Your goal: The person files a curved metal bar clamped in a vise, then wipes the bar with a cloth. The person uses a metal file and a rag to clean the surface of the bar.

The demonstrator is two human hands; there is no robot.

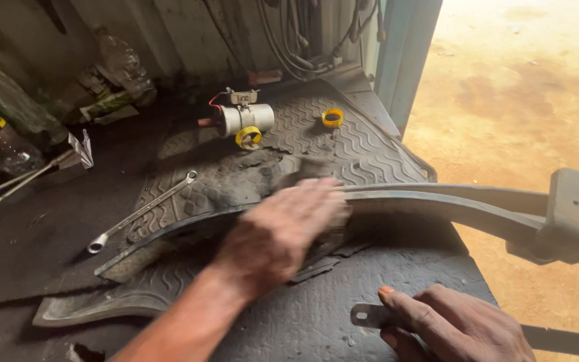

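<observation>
Right hand (pixel 460 325) lowest, fingers (pixel 403 305) flat, together on flat metal strip (pixel 370 315). Left hand (pixel 283 231) blurred, fingers spread over leaf spring (pixel 450 208), long axis left-right, extending rightward; left hand nearer.

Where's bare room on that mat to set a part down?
Free: ribbed mat between the yellow ring and the leaf spring; mat between both hands. Crowded: around the wrench, the cylinder, and bottles at the back left.
</observation>
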